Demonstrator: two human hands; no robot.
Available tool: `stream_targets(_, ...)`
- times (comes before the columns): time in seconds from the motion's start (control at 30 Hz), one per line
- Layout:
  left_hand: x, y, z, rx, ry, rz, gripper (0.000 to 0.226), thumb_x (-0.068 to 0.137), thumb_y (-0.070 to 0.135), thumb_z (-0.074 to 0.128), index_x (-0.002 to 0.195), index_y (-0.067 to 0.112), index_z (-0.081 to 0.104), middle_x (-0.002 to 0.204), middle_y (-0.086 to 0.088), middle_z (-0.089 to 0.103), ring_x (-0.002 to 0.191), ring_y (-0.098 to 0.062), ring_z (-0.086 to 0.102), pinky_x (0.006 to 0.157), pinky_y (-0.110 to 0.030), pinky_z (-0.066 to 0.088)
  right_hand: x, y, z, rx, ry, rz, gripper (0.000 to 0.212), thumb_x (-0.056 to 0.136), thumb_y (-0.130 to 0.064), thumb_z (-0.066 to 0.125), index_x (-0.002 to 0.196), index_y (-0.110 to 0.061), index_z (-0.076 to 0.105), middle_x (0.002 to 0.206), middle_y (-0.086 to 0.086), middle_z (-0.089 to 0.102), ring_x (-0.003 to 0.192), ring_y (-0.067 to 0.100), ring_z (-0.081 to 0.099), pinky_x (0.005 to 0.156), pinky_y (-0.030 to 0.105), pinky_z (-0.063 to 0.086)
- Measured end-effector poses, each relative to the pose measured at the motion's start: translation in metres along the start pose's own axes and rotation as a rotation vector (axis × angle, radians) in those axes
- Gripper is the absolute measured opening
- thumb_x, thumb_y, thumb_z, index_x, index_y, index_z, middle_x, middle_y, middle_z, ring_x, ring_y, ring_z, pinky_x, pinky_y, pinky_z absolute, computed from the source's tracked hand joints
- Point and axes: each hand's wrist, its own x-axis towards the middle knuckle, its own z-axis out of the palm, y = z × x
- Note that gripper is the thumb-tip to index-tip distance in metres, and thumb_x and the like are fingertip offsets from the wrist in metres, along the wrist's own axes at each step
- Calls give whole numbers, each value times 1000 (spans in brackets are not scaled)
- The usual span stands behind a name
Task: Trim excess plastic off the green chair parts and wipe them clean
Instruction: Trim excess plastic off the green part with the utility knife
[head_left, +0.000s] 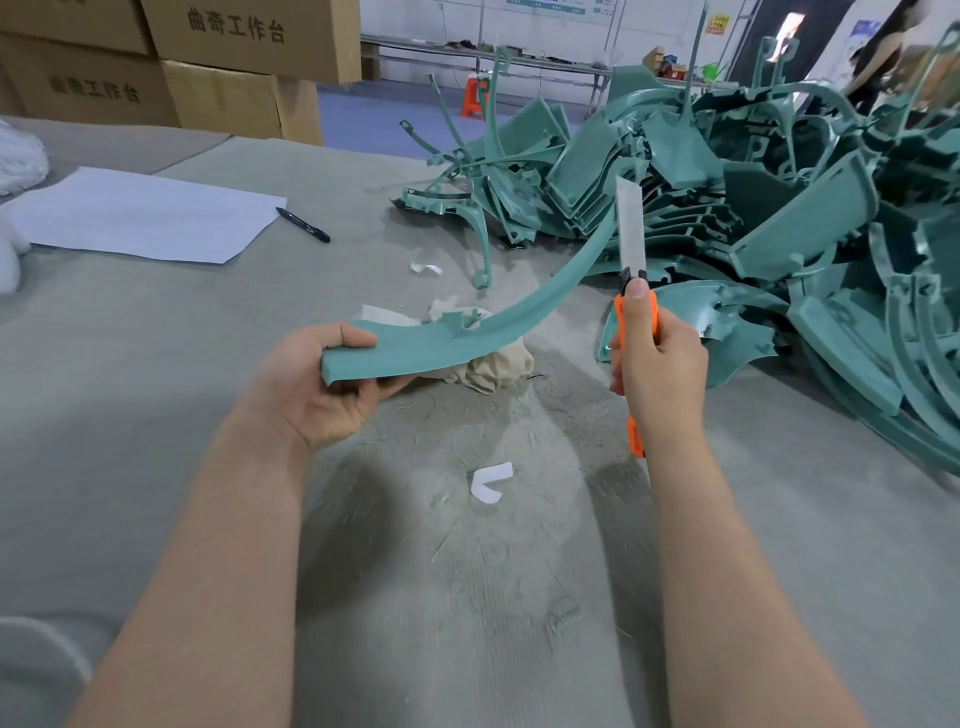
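Observation:
My left hand (322, 384) grips the near end of a long curved green chair part (498, 317), which arcs up and to the right above the table. My right hand (657, 358) holds an orange utility knife (635, 312) upright, thumb near the top of the handle. Its extended blade (631, 228) points up and crosses the far end of the curved part. A crumpled beige cloth (488, 364) lies on the table under the held part. A big heap of green chair parts (753, 208) fills the right side.
The grey felt-covered table (156, 467) carries a sheet of white paper (145, 215), a black pen (304, 224), white scraps (491, 480) and thin shavings. Cardboard boxes (208, 62) stack at the back left. White material (15, 156) lies at the left edge.

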Motion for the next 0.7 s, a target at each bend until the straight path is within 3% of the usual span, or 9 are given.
stream_targets(0.07,1,0,-1,-1,12,0,21,87,4,40,103,0,54,80,-17,71,71,-33,72,32,-13,42,1,2,0,2,-4,4,57,95,-57,42,54,-18,43,48,-3,44,44,13,41,42,26,42)
stream_targets(0.23,3,0,-2,2,16,-1,24,81,2,44,102,0,54,82,-18,71,71,-33,72,32,-13,42,2,5,0,2,-24,-8,58,93,-60,41,56,-16,39,48,0,43,44,14,39,44,29,41)
stream_targets(0.37,4,0,-2,-15,8,8,27,74,2,46,100,0,55,84,-19,71,71,-33,72,32,-12,41,1,3,4,6,-92,-5,74,87,-66,41,72,5,52,54,1,46,48,17,41,51,45,45)
stream_targets(0.5,4,-2,0,-70,-22,26,33,67,1,48,100,0,53,90,-19,72,77,-34,72,33,-10,40,-3,-1,8,-61,-181,-44,80,82,-72,39,73,7,52,57,8,43,54,21,39,55,50,47)
stream_targets(0.63,5,-5,5,-134,-34,49,20,79,0,43,97,0,53,90,-21,71,77,-36,72,34,-9,41,-12,-7,16,-142,-315,-110,71,90,-63,43,65,3,47,54,15,46,49,32,45,55,49,49)
stream_targets(0.7,6,-7,7,-167,-41,52,17,84,1,41,94,-1,54,92,-22,71,78,-37,72,34,-10,41,-15,-11,21,-166,-378,-121,66,94,-58,45,63,1,44,52,11,44,47,29,42,54,47,48)
